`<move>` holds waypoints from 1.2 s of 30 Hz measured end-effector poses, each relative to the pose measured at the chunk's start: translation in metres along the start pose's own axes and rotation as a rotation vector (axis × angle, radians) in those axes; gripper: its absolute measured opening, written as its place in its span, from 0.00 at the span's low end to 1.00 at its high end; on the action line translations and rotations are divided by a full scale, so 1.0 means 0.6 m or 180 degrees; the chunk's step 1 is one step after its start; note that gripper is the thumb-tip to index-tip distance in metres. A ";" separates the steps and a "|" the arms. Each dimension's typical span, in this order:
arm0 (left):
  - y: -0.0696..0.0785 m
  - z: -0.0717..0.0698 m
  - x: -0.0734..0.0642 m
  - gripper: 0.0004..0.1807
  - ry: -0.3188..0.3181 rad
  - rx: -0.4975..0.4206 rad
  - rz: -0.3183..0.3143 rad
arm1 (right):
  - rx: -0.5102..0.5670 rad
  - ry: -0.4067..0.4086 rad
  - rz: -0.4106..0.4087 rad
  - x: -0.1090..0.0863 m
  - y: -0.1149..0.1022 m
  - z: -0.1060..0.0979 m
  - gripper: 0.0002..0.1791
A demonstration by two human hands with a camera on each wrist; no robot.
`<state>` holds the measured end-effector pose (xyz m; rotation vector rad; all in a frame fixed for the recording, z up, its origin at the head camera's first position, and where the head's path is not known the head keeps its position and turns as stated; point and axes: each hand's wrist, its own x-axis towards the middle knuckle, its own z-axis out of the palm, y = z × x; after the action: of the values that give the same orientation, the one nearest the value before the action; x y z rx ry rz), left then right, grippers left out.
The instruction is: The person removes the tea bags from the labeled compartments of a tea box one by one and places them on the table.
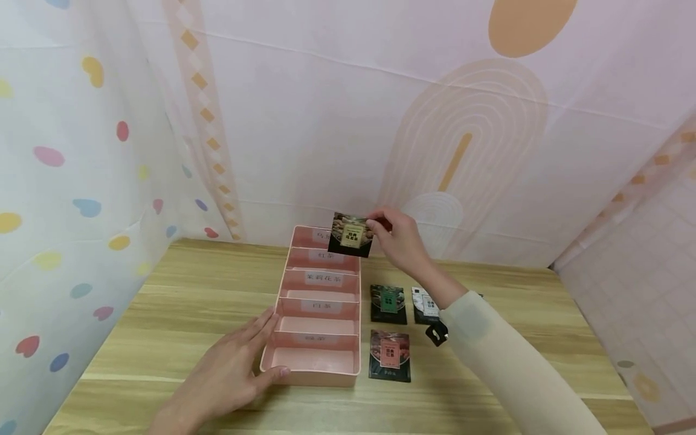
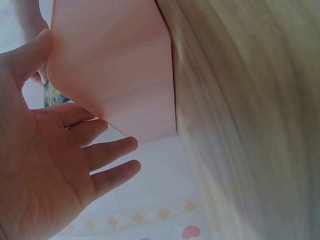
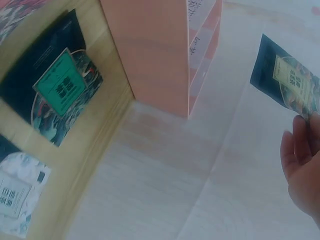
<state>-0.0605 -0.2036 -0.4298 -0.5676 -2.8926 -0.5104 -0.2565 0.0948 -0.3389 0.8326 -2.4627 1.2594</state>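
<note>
My right hand [image 1: 399,238] pinches a dark tea sachet [image 1: 350,235] with a yellow label by its right edge. The sachet is held up over the back compartments of a pink divided box [image 1: 318,378]. In the right wrist view the same sachet [image 3: 285,77] tilts away from the fingertips. My left hand [image 1: 234,362] rests at the box's front left corner, thumb on the front rim and fingers along the left side. From the left wrist, that hand [image 2: 55,155] shows its fingers nearly straight against the box wall [image 2: 120,65].
Right of the box lie a green-labelled sachet [image 1: 388,304], a red-labelled sachet [image 1: 389,356] and a white sachet [image 1: 424,305], partly behind my right forearm. White paper labels [image 1: 324,278] mark the compartments. A patterned cloth [image 1: 304,133] hangs behind the wooden table [image 1: 217,284].
</note>
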 end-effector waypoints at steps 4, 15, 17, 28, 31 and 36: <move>-0.001 0.001 0.000 0.49 0.0001 -0.0017 -0.0013 | 0.0001 0.0094 -0.0180 -0.012 0.003 -0.008 0.06; -0.001 0.003 0.001 0.49 0.0018 -0.0052 0.0006 | -0.0131 0.0286 -0.0337 -0.055 0.022 -0.038 0.06; -0.001 0.003 0.001 0.49 0.0017 -0.0056 0.0004 | -0.0140 0.0311 -0.0300 -0.063 0.025 -0.046 0.06; -0.004 0.000 0.000 0.49 0.0033 -0.0048 0.0000 | -0.0064 0.0358 -0.0098 -0.098 0.037 -0.083 0.06; -0.003 0.001 0.000 0.49 0.0031 -0.0050 0.0001 | -0.0046 0.0396 -0.0110 -0.108 0.040 -0.090 0.05; -0.003 0.000 0.000 0.49 0.0015 -0.0053 -0.0017 | -0.0027 0.0411 0.0003 -0.128 0.044 -0.104 0.05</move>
<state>-0.0615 -0.2052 -0.4305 -0.5602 -2.8888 -0.5364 -0.2123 0.1862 -0.3546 0.7241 -2.3655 1.2609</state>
